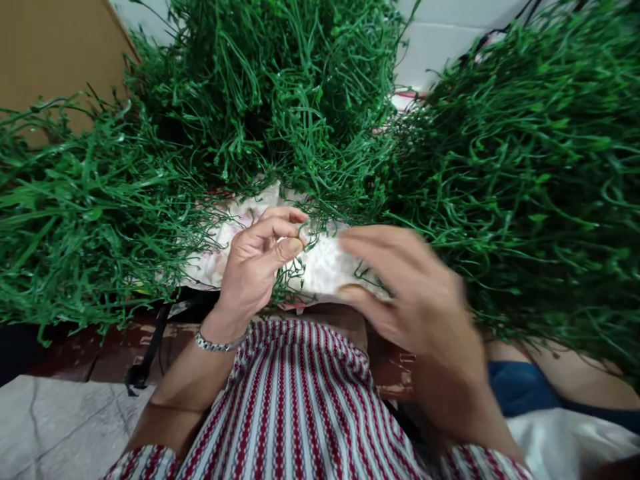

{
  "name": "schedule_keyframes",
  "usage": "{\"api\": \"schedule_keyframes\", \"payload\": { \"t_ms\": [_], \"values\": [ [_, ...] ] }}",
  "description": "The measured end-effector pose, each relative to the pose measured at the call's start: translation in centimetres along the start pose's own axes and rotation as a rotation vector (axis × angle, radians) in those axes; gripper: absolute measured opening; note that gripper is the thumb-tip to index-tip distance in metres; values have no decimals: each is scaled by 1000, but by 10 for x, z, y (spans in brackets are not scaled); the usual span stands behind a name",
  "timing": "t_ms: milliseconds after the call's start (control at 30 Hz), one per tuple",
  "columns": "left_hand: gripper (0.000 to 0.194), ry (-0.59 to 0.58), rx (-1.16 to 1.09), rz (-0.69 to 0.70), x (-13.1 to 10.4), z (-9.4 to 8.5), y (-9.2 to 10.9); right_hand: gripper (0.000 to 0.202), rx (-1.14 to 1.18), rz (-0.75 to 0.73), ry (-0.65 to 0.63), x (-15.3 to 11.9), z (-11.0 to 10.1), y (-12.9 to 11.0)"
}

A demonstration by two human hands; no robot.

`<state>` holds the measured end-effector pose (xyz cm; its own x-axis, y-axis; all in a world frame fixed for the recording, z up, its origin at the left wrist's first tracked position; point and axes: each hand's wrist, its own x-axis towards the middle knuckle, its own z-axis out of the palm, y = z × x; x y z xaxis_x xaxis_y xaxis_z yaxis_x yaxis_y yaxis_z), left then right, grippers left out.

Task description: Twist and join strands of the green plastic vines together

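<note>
Your left hand (pixel 254 257) pinches a curly green stem (pixel 301 231) at its thumb and fingertip, a little left of your blurry right hand (pixel 413 290), whose spread fingers seem to hold nothing.

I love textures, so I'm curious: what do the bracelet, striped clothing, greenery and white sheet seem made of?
Bracelet: probably metal; shiny, silvery segments.
Striped clothing: matte fabric; it falls in soft folds.
Greenery: apparently real plant stems; thin, curling, with small glints.
White sheet: perhaps plastic or cloth; it looks crumpled, but I can't tell which.
</note>
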<state>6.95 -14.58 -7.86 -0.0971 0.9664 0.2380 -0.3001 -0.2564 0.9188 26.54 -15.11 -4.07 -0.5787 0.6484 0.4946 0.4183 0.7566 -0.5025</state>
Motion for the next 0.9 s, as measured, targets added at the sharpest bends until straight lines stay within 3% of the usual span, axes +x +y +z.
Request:
{"api": "schedule_keyframes", "payload": {
  "t_ms": [67,133,233,400,600,767,900],
  "values": [
    [6,-54,46,31,-1,3,3,23,93,-81,-59,9,38,7],
    [6,-50,36,34,-1,3,3,17,185,-85,-8,13,68,15],
    [5,18,-43,-19,0,-1,-1,14,266,-41,72,9,88,22],
    [17,27,-45,-182,-10,-17,-9,13,203,55,141,-1,86,22],
    [18,-80,69,-376,-28,-30,-11,12,256,88,61,1,87,22],
    [15,-66,38,-383,-30,-32,-15,10,321,117,-38,5,85,21],
    [10,36,192,-267,-33,-28,-20,14,359,187,-100,4,85,21]
  ]
}}
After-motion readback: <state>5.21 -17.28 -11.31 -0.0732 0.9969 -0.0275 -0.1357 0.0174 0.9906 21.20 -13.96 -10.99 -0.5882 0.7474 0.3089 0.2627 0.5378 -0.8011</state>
